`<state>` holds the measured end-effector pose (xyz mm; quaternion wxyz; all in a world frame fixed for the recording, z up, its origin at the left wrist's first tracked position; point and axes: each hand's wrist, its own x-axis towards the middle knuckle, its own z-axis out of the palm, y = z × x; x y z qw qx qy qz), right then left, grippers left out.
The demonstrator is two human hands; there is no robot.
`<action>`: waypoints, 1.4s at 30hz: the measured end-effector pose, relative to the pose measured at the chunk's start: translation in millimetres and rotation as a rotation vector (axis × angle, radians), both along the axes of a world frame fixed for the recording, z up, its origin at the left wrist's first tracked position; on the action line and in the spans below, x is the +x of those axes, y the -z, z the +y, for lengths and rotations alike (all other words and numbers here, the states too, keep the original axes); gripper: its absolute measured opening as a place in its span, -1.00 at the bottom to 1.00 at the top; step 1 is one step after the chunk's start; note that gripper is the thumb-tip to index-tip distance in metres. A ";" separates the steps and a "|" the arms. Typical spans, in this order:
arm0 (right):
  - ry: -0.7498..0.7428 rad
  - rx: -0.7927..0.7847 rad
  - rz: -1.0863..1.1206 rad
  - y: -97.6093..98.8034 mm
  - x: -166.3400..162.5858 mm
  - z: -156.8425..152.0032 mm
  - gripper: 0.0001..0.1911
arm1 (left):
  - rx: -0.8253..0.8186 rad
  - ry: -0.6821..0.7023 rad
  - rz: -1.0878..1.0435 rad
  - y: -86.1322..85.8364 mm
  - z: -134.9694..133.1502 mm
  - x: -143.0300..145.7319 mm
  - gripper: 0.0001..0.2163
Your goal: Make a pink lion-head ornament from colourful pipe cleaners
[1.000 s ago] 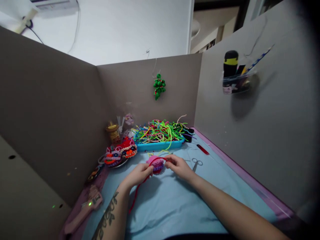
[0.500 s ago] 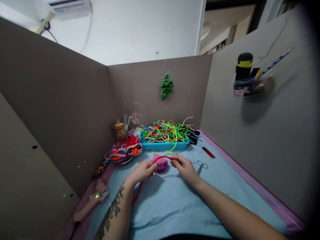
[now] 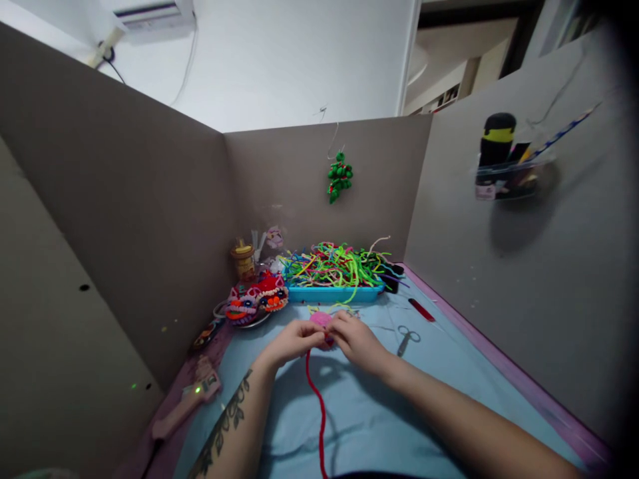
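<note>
Centrally, L hand (image 3: 301, 338) pinches red cord (image 3: 320, 406), its end trailing nearward; R hand (image 3: 355, 340) meets it w/ bent fingers by pink piece (image 3: 320, 319), R grip unclear.

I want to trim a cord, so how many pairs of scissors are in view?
1: the scissors lie on the blue cloth, to the right of the right hand. More could be hidden under the tangled strands.

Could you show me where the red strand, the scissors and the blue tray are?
Red strand (image 3: 322, 411): head view, on its hanging length below the hands.
Scissors (image 3: 403, 345): head view, on the blades, just below the finger rings.
Blue tray (image 3: 334, 295): head view, on its front wall.
</note>
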<state>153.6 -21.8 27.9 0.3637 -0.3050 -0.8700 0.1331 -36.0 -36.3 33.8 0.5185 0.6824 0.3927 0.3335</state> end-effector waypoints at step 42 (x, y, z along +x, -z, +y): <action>-0.257 -0.817 0.985 25.9 -26.4 11.1 -0.56 | -0.168 -0.170 -0.246 8.3 -2.3 30.4 -0.59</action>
